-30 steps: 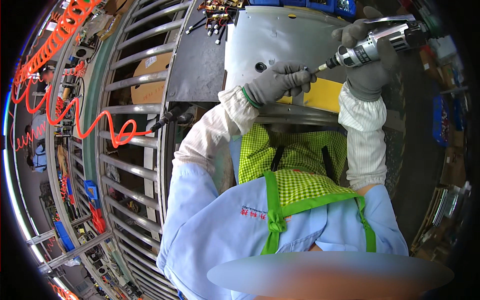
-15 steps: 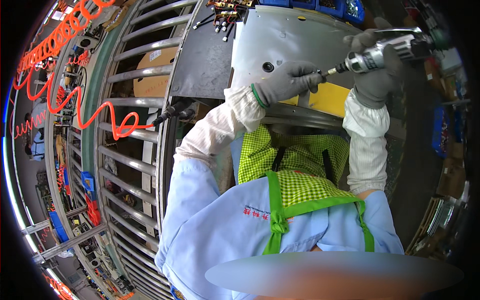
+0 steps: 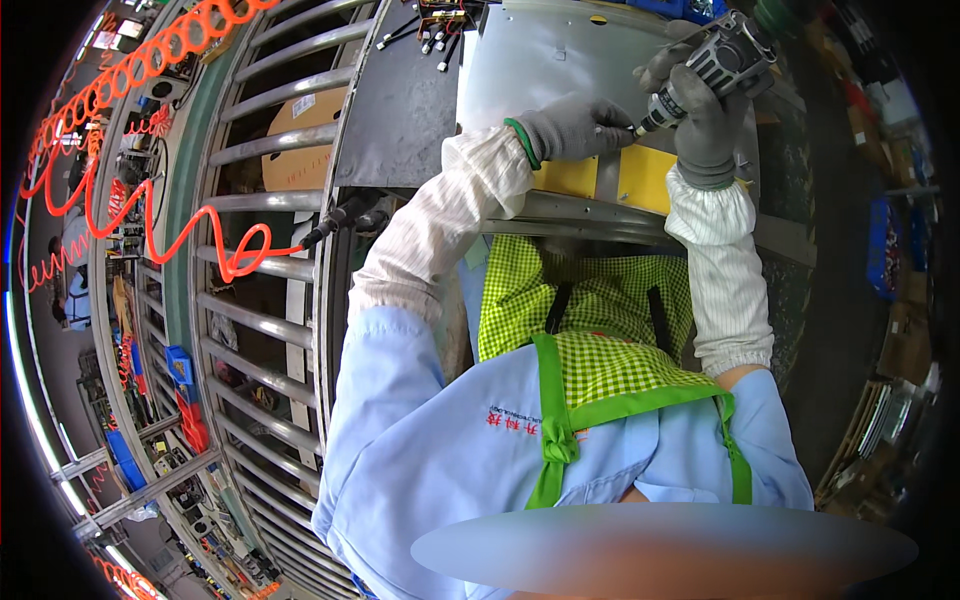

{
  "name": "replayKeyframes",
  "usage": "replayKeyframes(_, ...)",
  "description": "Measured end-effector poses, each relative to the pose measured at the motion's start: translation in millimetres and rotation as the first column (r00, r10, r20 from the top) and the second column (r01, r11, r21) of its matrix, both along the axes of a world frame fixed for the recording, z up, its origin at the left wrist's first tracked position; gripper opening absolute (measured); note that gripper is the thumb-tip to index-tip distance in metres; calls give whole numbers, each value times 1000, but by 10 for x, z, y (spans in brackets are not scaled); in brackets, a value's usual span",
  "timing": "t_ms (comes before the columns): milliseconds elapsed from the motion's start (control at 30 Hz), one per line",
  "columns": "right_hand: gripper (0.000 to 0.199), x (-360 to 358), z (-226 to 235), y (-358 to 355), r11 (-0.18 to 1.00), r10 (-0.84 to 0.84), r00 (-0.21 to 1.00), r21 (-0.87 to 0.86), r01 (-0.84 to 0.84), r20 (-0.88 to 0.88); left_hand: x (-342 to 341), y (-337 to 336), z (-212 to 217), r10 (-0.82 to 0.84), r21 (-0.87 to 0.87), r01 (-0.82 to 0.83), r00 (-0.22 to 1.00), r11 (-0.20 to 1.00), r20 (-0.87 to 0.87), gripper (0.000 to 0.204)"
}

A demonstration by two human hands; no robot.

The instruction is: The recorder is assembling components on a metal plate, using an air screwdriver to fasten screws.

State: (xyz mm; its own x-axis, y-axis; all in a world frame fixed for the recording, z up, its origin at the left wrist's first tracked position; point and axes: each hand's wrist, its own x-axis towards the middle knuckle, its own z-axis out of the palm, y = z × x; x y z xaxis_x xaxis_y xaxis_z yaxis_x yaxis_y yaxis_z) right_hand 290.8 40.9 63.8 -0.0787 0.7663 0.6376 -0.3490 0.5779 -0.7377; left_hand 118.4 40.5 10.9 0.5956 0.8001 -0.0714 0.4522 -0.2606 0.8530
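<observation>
The power screwdriver [image 3: 715, 65] stands tilted over the near edge of the grey metal panel [image 3: 560, 50], its bit pointing down-left to the panel's lower edge, just above two yellow rectangular labels [image 3: 645, 175]. The right hand [image 3: 705, 120], in a grey glove, has its grip wrapped tight around the tool's body. The left hand [image 3: 575, 128], also gloved, rests closed at the bit's tip, touching it. Left of the panel lies the dark counter [image 3: 400, 110], and beyond it hangs a coiled orange air hose [image 3: 150, 215]
</observation>
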Motion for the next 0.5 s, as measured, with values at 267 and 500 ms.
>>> replayKeyframes(267, 11, -72, 37, -128, 998, 46, 998, 53, -44, -34, -18, 29, 33, -31, -63, 28, 999, 998, -38, 28)
replayKeyframes(500, 10, -128, -36, 16, 991, -124, 980, 67, 115, 154, -76, -20, 23, 173, -317, -93, 957, 944, 234, 30)
